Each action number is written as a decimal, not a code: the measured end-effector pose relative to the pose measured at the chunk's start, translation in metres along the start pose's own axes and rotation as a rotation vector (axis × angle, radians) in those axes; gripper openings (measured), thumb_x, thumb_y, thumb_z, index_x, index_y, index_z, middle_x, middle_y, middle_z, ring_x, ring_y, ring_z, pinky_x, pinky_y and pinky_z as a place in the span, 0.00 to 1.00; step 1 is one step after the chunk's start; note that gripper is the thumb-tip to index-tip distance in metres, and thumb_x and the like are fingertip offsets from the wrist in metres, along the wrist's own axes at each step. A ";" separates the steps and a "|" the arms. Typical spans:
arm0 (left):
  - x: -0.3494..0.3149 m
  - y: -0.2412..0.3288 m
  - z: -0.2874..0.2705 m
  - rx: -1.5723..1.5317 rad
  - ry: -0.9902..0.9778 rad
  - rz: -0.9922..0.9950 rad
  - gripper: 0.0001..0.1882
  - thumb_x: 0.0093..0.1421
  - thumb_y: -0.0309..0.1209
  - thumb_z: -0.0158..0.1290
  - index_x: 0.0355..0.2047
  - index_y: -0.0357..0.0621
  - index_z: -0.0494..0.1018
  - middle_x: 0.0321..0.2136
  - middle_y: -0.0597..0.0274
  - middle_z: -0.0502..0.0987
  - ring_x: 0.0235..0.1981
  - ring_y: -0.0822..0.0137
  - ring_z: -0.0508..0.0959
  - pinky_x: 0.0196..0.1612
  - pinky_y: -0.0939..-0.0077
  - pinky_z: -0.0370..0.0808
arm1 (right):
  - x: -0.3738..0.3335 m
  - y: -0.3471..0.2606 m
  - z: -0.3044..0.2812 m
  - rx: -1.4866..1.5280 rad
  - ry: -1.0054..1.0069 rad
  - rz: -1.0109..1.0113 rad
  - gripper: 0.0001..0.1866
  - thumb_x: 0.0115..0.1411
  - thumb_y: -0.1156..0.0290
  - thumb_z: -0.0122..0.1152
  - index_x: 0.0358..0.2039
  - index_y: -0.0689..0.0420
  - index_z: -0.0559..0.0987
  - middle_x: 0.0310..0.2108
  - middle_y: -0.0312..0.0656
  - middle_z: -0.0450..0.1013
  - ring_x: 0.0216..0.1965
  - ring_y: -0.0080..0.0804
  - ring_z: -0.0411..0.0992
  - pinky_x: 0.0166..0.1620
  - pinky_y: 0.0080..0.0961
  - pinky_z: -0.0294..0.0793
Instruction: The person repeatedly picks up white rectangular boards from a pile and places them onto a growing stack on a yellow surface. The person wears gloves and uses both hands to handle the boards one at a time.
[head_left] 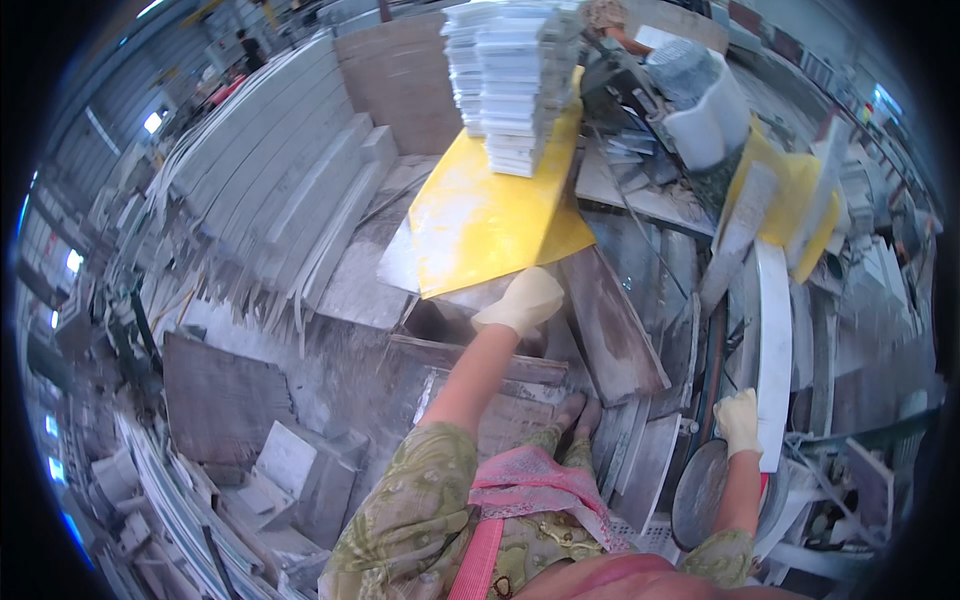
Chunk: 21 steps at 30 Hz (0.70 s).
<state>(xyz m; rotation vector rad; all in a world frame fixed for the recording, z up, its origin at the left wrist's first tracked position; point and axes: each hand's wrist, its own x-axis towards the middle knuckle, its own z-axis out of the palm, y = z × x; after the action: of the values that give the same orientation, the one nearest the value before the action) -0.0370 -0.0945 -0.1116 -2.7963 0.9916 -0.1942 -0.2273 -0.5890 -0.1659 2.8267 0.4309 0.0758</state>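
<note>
My left hand, in a cream glove, reaches forward to the near edge of a yellow sheet. Its fingers look curled, and anything inside them is hidden. A tall stack of white tiles stands on the sheet's far part. Low on the right, my gloved right hand is closed beside the left edge of a long white strip. Whether it grips that strip cannot be made out. A dark round pan-like thing lies below this hand.
Long grey slabs lean in rows at the left. A brown board and broken stone pieces lie lower left. A wooden plank slopes beside my feet. Another yellow sheet hangs at the right, near a person's arm farther back.
</note>
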 end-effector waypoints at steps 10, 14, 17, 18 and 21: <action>0.005 -0.013 0.011 -0.143 0.113 0.116 0.15 0.58 0.39 0.55 0.20 0.45 0.79 0.23 0.51 0.79 0.32 0.49 0.80 0.40 0.53 0.76 | 0.006 -0.016 -0.041 0.142 -0.329 0.220 0.15 0.62 0.73 0.51 0.28 0.64 0.86 0.39 0.53 0.81 0.48 0.45 0.74 0.53 0.38 0.72; 0.003 -0.014 0.016 -0.191 0.160 0.097 0.14 0.57 0.39 0.56 0.19 0.44 0.77 0.22 0.51 0.78 0.31 0.49 0.79 0.39 0.53 0.75 | 0.010 -0.020 -0.048 0.206 -0.326 0.307 0.15 0.62 0.73 0.52 0.33 0.65 0.87 0.40 0.51 0.81 0.50 0.44 0.74 0.53 0.36 0.73; 0.003 -0.014 0.017 -0.215 0.183 0.092 0.14 0.57 0.38 0.56 0.19 0.44 0.77 0.22 0.51 0.78 0.31 0.48 0.79 0.39 0.53 0.75 | 0.009 -0.021 -0.049 0.220 -0.336 0.339 0.14 0.61 0.74 0.54 0.36 0.66 0.87 0.40 0.50 0.81 0.51 0.44 0.73 0.53 0.35 0.73; 0.003 -0.014 0.018 -0.213 0.184 0.092 0.14 0.57 0.38 0.56 0.19 0.44 0.77 0.22 0.51 0.78 0.30 0.48 0.79 0.38 0.52 0.75 | 0.010 -0.022 -0.049 0.260 -0.319 0.393 0.14 0.60 0.74 0.54 0.37 0.66 0.87 0.40 0.50 0.81 0.51 0.44 0.73 0.53 0.35 0.73; 0.003 -0.015 0.018 -0.227 0.189 0.110 0.14 0.57 0.38 0.57 0.19 0.43 0.77 0.22 0.50 0.78 0.30 0.47 0.79 0.38 0.52 0.75 | 0.009 -0.021 -0.054 0.223 -0.376 0.331 0.14 0.60 0.76 0.54 0.38 0.66 0.86 0.41 0.49 0.81 0.51 0.45 0.73 0.53 0.35 0.73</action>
<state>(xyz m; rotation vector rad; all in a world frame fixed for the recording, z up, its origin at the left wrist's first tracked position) -0.0226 -0.0833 -0.1256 -2.9572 1.2813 -0.3589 -0.2298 -0.5530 -0.1195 3.0035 -0.1205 -0.4565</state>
